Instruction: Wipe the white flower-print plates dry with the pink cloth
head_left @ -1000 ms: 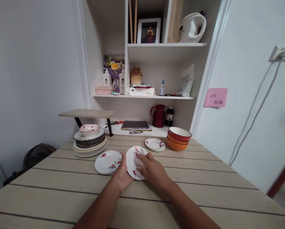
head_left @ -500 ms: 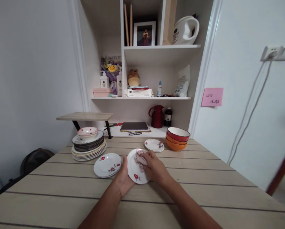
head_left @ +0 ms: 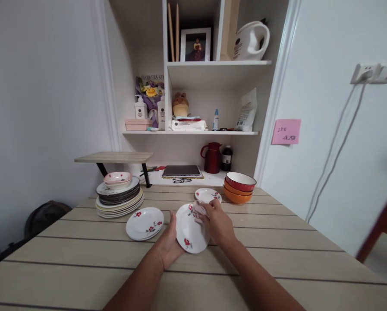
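A white plate with red flowers (head_left: 190,229) is tilted up toward me above the table. My left hand (head_left: 170,244) grips it from the left and below, thumb at its left edge and the fingers hidden underneath. In my right hand (head_left: 218,222) is a bunched pale pink cloth (head_left: 199,211), pressed on the plate's upper right rim. Left of my left hand lies a small stack of matching flowered plates (head_left: 144,221). Beyond my right hand, more flowered plates (head_left: 206,195) rest on the table.
Stacked plates (head_left: 118,201) with pink-dotted bowls (head_left: 117,178) on top stand at the left, near a raised wooden shelf (head_left: 114,157). Red and orange bowls (head_left: 239,190) are stacked at the right. Behind are a red jug (head_left: 212,159), a dark bottle (head_left: 227,159) and glasses (head_left: 182,180).
My right hand has slid the cloth toward the plate's upper right rim, uncovering more of the plate's middle. The held plate has shifted slightly right.
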`<state>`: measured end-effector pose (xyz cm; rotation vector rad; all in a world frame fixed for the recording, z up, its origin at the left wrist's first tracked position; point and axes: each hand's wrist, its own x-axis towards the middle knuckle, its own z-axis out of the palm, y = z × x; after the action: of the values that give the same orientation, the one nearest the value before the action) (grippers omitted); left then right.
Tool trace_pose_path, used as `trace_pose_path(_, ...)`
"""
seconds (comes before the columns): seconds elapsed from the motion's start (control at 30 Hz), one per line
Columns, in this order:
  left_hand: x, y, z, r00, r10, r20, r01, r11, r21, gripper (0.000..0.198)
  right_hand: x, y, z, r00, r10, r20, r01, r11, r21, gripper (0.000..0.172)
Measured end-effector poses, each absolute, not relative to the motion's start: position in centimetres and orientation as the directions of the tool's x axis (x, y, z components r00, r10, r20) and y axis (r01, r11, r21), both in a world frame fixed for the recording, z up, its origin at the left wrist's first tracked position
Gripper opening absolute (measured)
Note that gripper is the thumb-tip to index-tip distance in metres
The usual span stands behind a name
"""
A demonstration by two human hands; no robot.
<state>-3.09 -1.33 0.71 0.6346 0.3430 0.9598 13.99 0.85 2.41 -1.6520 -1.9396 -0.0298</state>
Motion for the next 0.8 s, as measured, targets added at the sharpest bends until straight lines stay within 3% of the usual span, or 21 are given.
trace_pose_path(0.4,-2.9,-1.4,0.3,0.603,0.794,0.079,-0.640,0.423,0.641,0.066,12.7,0.3,2.3,-0.202,0.867,0.456,0.837,0.395,-0.380,0.049)
trace_pose_path(0.6,-2.7,-1.5,0.5,0.559,0.828,0.055,-0.672,0.413,0.615,0.069,11.7,-0.6,2.3,-0.400,0.789,0.466,0.724,0.584,-0.368,0.054)
trace_pose_path(0.8,-3.2,-0.9,0.0,0.467,0.884,-0.001,-0.716,0.379,0.586,0.073,11.8,-1.5,3.0,-0.594,0.712,0.375,0.572,0.701,-0.425,0.054)
